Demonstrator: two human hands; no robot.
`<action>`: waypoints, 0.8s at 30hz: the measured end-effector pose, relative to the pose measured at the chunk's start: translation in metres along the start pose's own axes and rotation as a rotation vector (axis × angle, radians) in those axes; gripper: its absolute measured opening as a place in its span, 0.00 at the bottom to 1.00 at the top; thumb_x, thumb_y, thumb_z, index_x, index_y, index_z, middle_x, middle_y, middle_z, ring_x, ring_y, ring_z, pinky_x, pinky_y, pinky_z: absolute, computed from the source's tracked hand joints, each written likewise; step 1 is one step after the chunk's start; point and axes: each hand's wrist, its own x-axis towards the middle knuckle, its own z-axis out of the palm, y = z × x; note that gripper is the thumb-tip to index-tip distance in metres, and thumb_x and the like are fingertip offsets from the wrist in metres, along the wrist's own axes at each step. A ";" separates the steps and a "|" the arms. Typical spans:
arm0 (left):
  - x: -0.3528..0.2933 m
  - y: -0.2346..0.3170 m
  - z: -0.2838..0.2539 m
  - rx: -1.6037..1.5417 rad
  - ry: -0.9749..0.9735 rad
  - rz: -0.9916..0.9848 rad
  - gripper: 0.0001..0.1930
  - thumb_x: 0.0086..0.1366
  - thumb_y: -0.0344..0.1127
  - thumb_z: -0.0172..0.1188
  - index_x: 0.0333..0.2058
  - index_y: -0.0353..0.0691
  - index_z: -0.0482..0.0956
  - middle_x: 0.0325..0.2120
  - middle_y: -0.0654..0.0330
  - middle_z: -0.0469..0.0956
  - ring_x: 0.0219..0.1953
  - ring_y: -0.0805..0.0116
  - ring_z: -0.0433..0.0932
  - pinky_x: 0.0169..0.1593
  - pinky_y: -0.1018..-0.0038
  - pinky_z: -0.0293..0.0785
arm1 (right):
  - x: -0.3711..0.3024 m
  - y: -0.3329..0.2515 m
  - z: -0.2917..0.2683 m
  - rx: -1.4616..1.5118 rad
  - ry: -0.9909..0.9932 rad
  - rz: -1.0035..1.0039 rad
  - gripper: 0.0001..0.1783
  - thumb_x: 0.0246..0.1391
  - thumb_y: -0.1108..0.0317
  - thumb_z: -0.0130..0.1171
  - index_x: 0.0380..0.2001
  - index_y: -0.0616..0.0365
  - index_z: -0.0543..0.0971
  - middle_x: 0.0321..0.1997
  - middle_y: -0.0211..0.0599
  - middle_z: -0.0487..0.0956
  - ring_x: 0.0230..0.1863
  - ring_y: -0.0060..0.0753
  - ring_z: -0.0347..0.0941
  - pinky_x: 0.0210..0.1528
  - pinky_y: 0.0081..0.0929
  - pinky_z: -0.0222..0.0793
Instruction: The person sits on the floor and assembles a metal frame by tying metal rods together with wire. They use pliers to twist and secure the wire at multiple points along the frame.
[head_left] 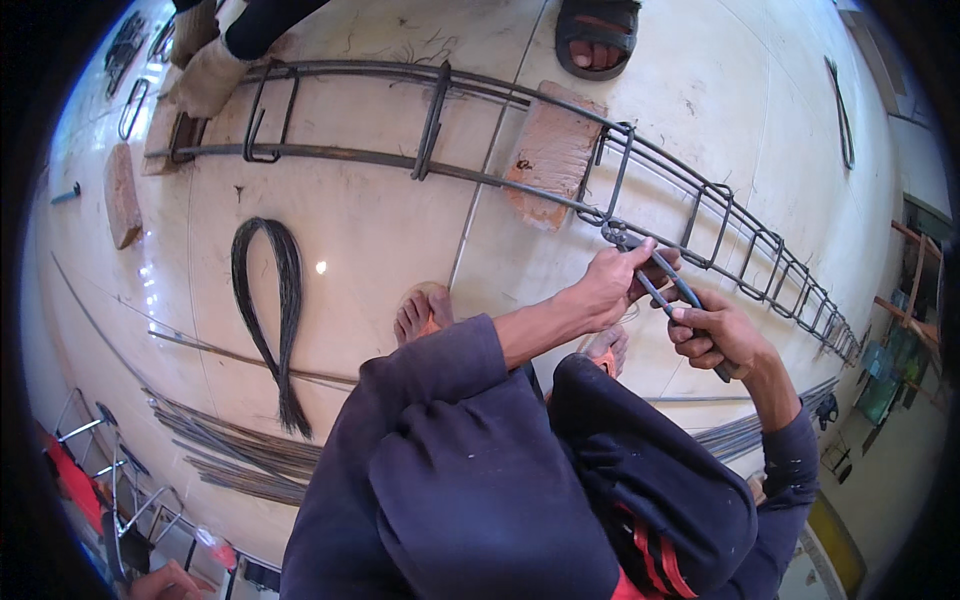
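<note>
1. Right hand (715, 335): clenched around the handles of the pincers (680, 281).
2. Left hand (605, 285): fingers curled beside the pincers' neck (cannot tell what they grip).
3. Pincers: head at the near bar of the steel cage (433, 122), just beside a brick (555, 160) beneath it.
4. Looped wire bundle (290, 270): on the floor (380, 235), left of the feet.

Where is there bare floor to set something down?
Bare tile shows between the looped wire bundle and the person's left foot, and beyond the steel cage, right of the black sandal. It's crowded around the left hand, right hand and pliers, and lower left among the rods.
</note>
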 end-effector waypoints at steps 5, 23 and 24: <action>0.011 -0.004 -0.009 -0.093 0.002 -0.069 0.17 0.60 0.52 0.62 0.28 0.45 0.72 0.24 0.66 0.74 0.36 0.67 0.79 0.36 0.59 0.79 | 0.014 0.029 0.002 0.087 0.000 -0.048 0.11 0.63 0.65 0.49 0.47 0.50 0.66 0.23 0.25 0.62 0.16 0.11 0.50 0.12 0.10 0.40; 0.001 -0.006 0.018 -0.154 0.159 -0.110 0.13 0.57 0.32 0.58 0.18 0.47 0.62 0.11 0.70 0.57 0.15 0.73 0.64 0.25 0.69 0.70 | -0.006 0.058 0.042 0.207 0.062 -0.181 0.16 0.62 0.67 0.50 0.50 0.57 0.62 0.23 0.24 0.59 0.16 0.10 0.49 0.12 0.09 0.40; 0.002 -0.008 0.015 -0.145 0.186 -0.113 0.13 0.57 0.32 0.58 0.18 0.47 0.63 0.11 0.70 0.57 0.15 0.73 0.65 0.26 0.69 0.70 | -0.005 0.060 0.040 0.197 0.056 -0.179 0.16 0.62 0.67 0.50 0.50 0.57 0.62 0.23 0.24 0.59 0.16 0.10 0.50 0.12 0.09 0.40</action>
